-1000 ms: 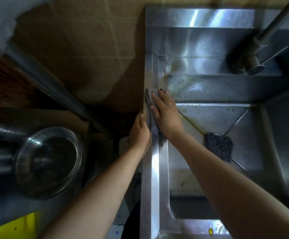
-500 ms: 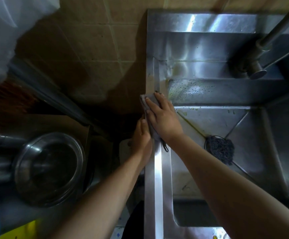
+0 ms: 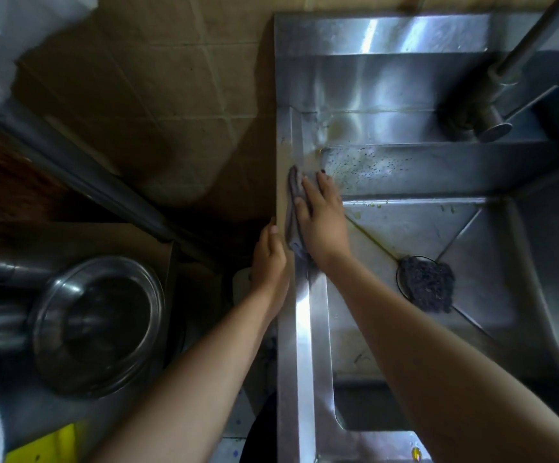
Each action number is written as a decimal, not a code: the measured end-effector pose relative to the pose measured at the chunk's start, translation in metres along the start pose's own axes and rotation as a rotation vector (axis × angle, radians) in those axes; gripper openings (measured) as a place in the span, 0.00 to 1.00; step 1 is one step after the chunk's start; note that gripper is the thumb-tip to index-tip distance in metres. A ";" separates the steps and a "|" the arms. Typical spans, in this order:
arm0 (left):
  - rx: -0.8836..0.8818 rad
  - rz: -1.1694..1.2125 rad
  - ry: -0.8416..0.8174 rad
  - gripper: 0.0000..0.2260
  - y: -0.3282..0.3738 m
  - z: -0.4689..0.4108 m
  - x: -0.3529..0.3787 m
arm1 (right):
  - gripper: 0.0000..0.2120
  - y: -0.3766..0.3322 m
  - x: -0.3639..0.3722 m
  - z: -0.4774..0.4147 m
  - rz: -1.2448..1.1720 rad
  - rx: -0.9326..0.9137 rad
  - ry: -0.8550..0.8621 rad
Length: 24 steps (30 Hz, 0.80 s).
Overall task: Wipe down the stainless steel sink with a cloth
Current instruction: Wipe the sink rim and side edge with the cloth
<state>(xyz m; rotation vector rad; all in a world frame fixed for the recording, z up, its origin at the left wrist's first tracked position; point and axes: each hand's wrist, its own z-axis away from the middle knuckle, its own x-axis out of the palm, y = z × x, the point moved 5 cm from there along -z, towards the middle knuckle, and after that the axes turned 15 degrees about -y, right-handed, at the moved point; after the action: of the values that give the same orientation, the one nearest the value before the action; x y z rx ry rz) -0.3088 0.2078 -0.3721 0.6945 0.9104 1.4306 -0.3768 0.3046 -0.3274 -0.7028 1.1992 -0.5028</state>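
On the left rim of the stainless steel sink (image 3: 299,315), the right hand (image 3: 321,222) lies flat with its fingers (image 3: 325,185) extended and close together, pressing a grey cloth (image 3: 294,208) against the metal near the basin's far left corner. Just left of that rim, the left hand (image 3: 271,259) rests against the sink's outer edge, fingers together, gripping nothing. Down in the basin, right of the right forearm, a dark scouring pad (image 3: 426,284) sits over the drain. Beyond it, the faucet (image 3: 505,71) rises from the back ledge.
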 end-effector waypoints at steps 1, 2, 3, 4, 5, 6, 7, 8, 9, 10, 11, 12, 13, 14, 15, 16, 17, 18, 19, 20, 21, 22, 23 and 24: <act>-0.013 -0.003 0.009 0.19 -0.001 -0.001 -0.001 | 0.20 0.000 0.002 0.011 -0.006 -0.001 -0.004; -0.017 -0.017 0.014 0.19 -0.001 -0.002 -0.002 | 0.20 0.000 0.005 0.021 -0.007 -0.007 -0.012; -0.012 -0.030 0.013 0.19 -0.001 -0.003 -0.002 | 0.20 0.000 0.007 0.029 -0.003 -0.012 -0.021; -0.003 -0.032 0.007 0.19 0.000 -0.004 -0.002 | 0.20 0.000 0.009 0.036 0.006 -0.017 -0.029; 0.003 -0.024 -0.004 0.18 0.000 -0.005 -0.001 | 0.20 0.000 0.010 0.040 0.022 -0.021 -0.034; 0.008 -0.007 -0.014 0.18 0.000 -0.006 -0.001 | 0.20 -0.001 0.011 0.042 0.046 -0.029 -0.038; 0.019 0.020 -0.024 0.17 0.000 -0.006 0.000 | 0.20 -0.003 0.012 0.042 0.075 -0.044 -0.041; 0.036 0.049 -0.034 0.16 0.001 -0.006 0.000 | 0.20 -0.005 0.012 0.040 0.104 -0.064 -0.043; 0.054 0.072 -0.039 0.15 0.002 -0.005 0.001 | 0.20 -0.008 0.012 0.037 0.127 -0.085 -0.044; 0.063 0.087 -0.039 0.14 0.002 -0.005 0.001 | 0.20 -0.010 0.011 0.034 0.146 -0.106 -0.045; 0.064 0.097 -0.041 0.14 0.002 -0.005 0.001 | 0.20 -0.011 0.011 0.029 0.162 -0.125 -0.047; 0.062 0.115 -0.048 0.15 0.001 -0.006 0.002 | 0.20 -0.011 0.010 0.024 0.175 -0.138 -0.050; 0.061 0.134 -0.059 0.16 0.001 -0.006 0.003 | 0.20 -0.011 0.009 0.018 0.183 -0.144 -0.058; 0.061 0.138 -0.065 0.17 0.001 -0.006 0.003 | 0.20 -0.011 0.008 0.011 0.186 -0.147 -0.066; 0.057 0.125 -0.065 0.19 0.002 -0.005 0.003 | 0.20 -0.010 0.007 0.005 0.185 -0.149 -0.070; 0.047 0.101 -0.063 0.22 0.002 -0.005 0.003 | 0.20 -0.009 0.005 -0.001 0.180 -0.152 -0.068; 0.038 0.076 -0.059 0.23 0.001 -0.005 0.003 | 0.20 -0.009 0.004 -0.007 0.175 -0.154 -0.061; 0.035 0.060 -0.050 0.23 0.000 -0.004 0.002 | 0.20 -0.008 0.003 -0.012 0.170 -0.156 -0.054; 0.036 0.054 -0.041 0.22 -0.001 -0.003 0.001 | 0.20 -0.008 0.002 -0.017 0.167 -0.159 -0.045; 0.037 0.053 -0.032 0.20 -0.002 -0.002 0.000 | 0.20 -0.007 0.001 -0.023 0.162 -0.161 -0.034; 0.037 0.051 -0.027 0.19 -0.002 -0.001 0.000 | 0.21 -0.007 0.000 -0.027 0.153 -0.155 -0.019; 0.037 0.049 -0.025 0.18 -0.002 -0.001 0.000 | 0.21 -0.006 -0.002 -0.030 0.140 -0.145 -0.003; 0.039 0.045 -0.028 0.18 -0.002 -0.001 -0.001 | 0.21 -0.006 -0.003 -0.031 0.129 -0.136 0.010; 0.036 0.040 -0.032 0.19 -0.002 -0.001 -0.001 | 0.21 -0.005 -0.003 -0.032 0.120 -0.131 0.018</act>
<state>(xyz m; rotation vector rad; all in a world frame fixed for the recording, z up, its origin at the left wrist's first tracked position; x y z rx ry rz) -0.3081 0.2068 -0.3745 0.7639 0.9040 1.4377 -0.4082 0.2962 -0.3276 -0.7337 1.2913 -0.3331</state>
